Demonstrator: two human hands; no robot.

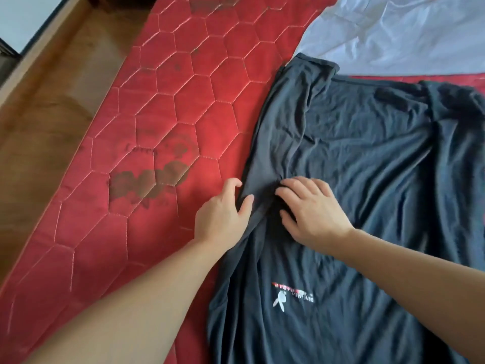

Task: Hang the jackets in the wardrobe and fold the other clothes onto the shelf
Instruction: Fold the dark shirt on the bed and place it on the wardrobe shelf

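Observation:
A dark grey T-shirt (362,158) lies spread on the red quilted bed cover (162,106), with a small white and red logo near my body. My left hand (223,214) grips the shirt's left edge, thumb on top of the cloth and fingers curled at the edge. My right hand (312,208) presses flat on the shirt just beside it, fingers spread, bunching a dark fold between the two hands. The shirt's far hem is slightly folded over.
A pale lilac garment or sheet (399,35) lies at the far right of the bed, touching the shirt's far edge. The wooden floor (47,106) runs along the bed's left side. A white panel with a dark edge (23,19) stands at the top left.

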